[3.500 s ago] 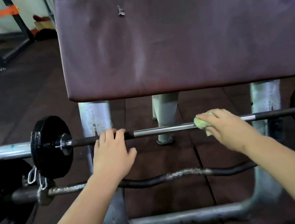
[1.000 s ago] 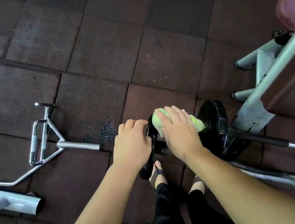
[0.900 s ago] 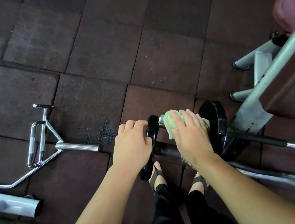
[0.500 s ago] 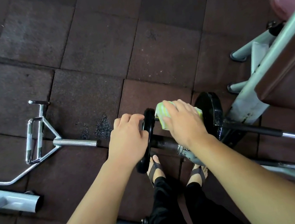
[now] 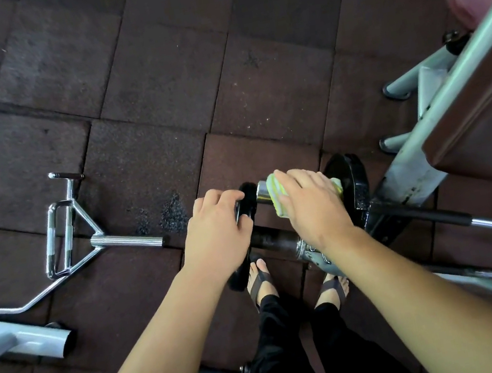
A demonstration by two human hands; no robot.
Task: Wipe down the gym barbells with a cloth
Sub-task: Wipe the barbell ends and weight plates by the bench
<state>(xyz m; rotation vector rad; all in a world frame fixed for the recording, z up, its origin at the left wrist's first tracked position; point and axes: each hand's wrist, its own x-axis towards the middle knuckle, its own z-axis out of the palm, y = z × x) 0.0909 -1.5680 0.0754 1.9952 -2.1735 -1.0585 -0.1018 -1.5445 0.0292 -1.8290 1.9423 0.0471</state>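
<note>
Down by my sandalled feet (image 5: 262,278), at the loaded end of the barbell (image 5: 264,197), I am pressing the green cloth (image 5: 276,195) around the steel sleeve with my right hand (image 5: 314,207); those fingers (image 5: 297,177) are curled over the cloth and closed on it, so the fabric is wrapping the curve of the metal rather than just brushing the top. My left hand (image 5: 214,228) is closing over the rim of the outer black plate (image 5: 244,219), fingers bent down across its edge, and I judge this grip is keeping the bar from rolling while I am rubbing. The cloth is sitting on the bright stretch of sleeve between that outer plate and the inner plate (image 5: 349,181), which is resting against the grey rack frame (image 5: 407,177). The dark shaft (image 5: 424,215) is running off to the right under the padded bench (image 5: 484,131). A chrome handle attachment (image 5: 65,231) is lying on the rubber floor tiles (image 5: 153,81), well apart to the left. I am leaning right over the end, which is giving me weight on the cloth; the sleeve seems to be the step in hand.
</note>
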